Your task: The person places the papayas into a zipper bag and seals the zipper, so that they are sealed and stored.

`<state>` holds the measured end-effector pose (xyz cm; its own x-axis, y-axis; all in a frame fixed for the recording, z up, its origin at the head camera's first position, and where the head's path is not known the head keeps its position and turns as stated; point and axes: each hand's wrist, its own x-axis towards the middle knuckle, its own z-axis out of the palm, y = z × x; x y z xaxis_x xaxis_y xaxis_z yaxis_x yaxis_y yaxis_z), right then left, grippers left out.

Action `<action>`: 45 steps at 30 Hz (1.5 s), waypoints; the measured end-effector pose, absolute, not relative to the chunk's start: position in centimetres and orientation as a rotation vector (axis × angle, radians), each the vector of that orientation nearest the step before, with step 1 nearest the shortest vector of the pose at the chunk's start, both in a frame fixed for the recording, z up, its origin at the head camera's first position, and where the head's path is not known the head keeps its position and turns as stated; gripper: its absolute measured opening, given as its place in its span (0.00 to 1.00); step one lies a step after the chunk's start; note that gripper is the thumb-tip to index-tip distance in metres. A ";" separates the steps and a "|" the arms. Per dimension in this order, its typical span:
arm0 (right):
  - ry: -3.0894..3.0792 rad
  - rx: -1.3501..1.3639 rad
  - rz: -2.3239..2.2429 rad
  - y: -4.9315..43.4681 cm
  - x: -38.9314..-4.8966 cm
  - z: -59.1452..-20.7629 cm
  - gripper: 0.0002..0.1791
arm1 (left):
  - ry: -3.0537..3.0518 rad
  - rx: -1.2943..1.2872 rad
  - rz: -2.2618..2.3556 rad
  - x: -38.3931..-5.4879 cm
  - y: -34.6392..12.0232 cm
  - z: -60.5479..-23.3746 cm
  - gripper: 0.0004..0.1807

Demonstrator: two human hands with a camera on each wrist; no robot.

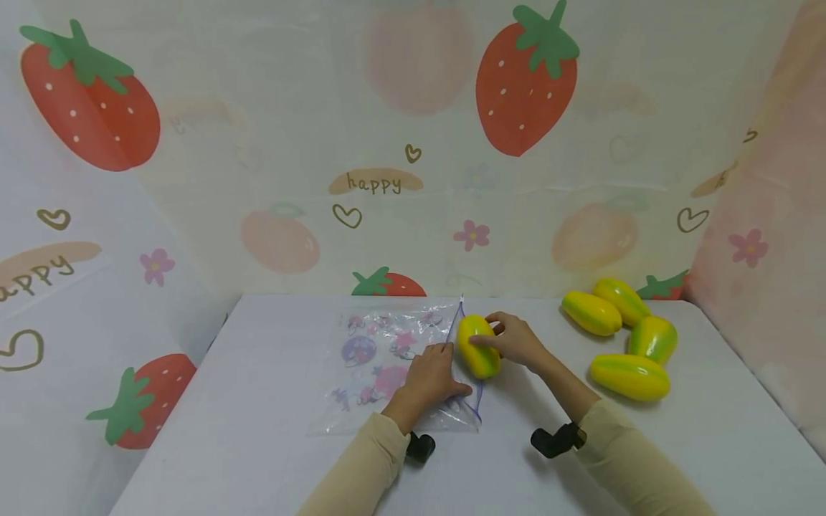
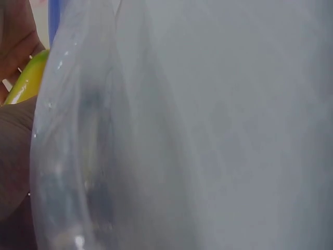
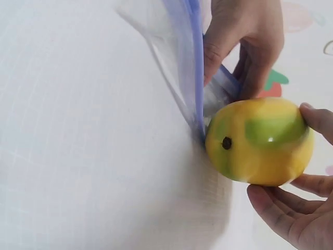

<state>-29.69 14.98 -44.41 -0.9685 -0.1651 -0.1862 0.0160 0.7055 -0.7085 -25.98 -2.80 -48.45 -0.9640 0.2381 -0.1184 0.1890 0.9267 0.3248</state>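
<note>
A clear printed zip bag (image 1: 371,365) with a purple zip edge lies flat on the table. My left hand (image 1: 429,376) rests at its mouth, fingers curled at the rim and thumb spread away from them, keeping the two edges apart. My right hand (image 1: 516,340) grips a glossy yellow-and-green papaya (image 1: 479,351) between thumb and fingers, right at that mouth. In the right wrist view the papaya (image 3: 260,141) shows a dark stem spot on the end facing the camera, close to the purple zip edge (image 3: 196,67). Clear film (image 2: 182,130) fills most of the left wrist view.
Several more papayas (image 1: 630,378) lie grouped on the right side of the white table (image 1: 219,401). A strawberry-print cloth (image 1: 413,143) hangs behind the table and at both sides. Black wrist cameras (image 1: 558,440) sit on both forearms.
</note>
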 end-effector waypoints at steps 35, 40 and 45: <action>2.784 -0.101 -1.012 13.8 -30.0 -45.4 0.37 | 2.953 0.273 0.725 -26.0 -3.6 -48.3 0.33; 2.781 -0.107 -1.013 13.8 -30.0 -45.6 0.37 | 3.004 0.235 0.892 -26.0 -3.7 -48.5 0.24; 2.785 -0.126 -1.024 13.8 -29.9 -45.5 0.36 | 3.005 0.171 0.976 -26.0 -3.7 -48.5 0.24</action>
